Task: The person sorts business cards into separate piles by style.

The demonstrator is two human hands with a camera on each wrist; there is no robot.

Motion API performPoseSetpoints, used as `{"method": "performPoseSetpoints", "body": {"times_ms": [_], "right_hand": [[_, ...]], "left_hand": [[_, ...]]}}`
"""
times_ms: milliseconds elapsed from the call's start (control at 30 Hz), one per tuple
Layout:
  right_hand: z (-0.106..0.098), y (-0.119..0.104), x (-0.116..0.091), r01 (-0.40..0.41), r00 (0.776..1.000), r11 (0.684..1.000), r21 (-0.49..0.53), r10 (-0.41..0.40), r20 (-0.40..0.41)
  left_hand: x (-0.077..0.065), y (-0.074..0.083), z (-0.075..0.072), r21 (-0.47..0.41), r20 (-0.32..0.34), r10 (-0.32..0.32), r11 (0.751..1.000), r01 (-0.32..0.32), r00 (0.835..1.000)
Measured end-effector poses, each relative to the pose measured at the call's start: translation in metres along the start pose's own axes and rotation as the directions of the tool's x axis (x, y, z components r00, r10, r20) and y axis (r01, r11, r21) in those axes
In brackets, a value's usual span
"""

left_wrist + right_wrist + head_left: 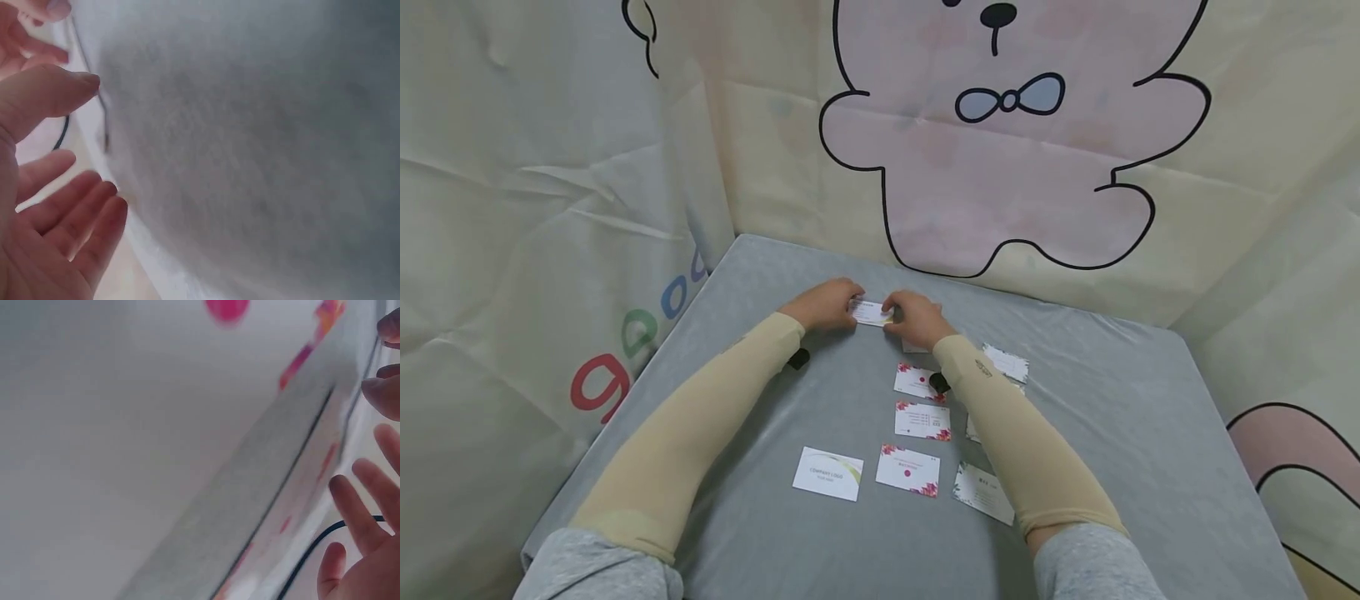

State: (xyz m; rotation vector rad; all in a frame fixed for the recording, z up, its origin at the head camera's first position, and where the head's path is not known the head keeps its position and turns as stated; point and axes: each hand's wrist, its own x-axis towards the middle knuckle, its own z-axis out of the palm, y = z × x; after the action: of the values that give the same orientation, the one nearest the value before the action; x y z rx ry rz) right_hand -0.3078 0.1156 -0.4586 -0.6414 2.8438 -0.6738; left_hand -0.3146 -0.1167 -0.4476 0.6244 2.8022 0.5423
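Observation:
In the head view, a white business card [871, 313] with a yellow-green corner lies between the two hands near the far side of the table. The left hand [822, 305] holds its left end, forefinger at the upper corner and thumb at the lower one. At the right end, the right hand [919, 320] holds it the same way. Just below the right hand, another card [913, 347] shows partly. Each wrist view shows its own hand at the edge, the left fingers [94, 219] and right fingers [353, 503] spread apart from the thumb.
Red-flowered cards [917, 381] [922, 420] [907, 471] form a column toward the front. A green-curved card [827, 473] lies to their left. Leaf-cornered cards [983, 493] [1006, 363] are to the right, some partly behind the right forearm. A printed curtain [775, 167] hangs behind the grey table [737, 517].

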Motion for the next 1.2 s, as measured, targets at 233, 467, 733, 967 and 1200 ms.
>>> {"method": "performPoseSetpoints", "body": {"times_ms": [233, 467, 733, 967, 1200], "right_hand": [[0.002, -0.018, -0.052, 0.076, 0.996, 0.997, 0.025, -0.075, -0.039], [0.012, -0.064, -0.153, 0.237, 0.970, 0.972, -0.001, -0.237, -0.055], [0.045, -0.098, -0.213, 0.361, 0.928, 0.927, -0.103, -0.368, -0.058], [0.064, -0.101, -0.226, 0.353, 0.933, 0.926, -0.130, -0.360, -0.030], [0.062, -0.100, -0.225, 0.330, 0.942, 0.932, -0.153, -0.335, -0.012]], "left_hand": [[-0.055, -0.001, 0.000, -0.073, -0.109, 0.042, 0.996, -0.050, 0.993], [-0.161, 0.030, 0.011, -0.109, -0.091, 0.192, 0.973, -0.202, 0.977], [-0.224, 0.047, 0.028, -0.154, 0.000, 0.223, 0.963, -0.220, 0.975], [-0.241, 0.046, 0.051, -0.062, 0.006, 0.254, 0.966, -0.253, 0.967], [-0.244, 0.048, 0.054, -0.022, -0.023, 0.271, 0.962, -0.271, 0.962]]}}
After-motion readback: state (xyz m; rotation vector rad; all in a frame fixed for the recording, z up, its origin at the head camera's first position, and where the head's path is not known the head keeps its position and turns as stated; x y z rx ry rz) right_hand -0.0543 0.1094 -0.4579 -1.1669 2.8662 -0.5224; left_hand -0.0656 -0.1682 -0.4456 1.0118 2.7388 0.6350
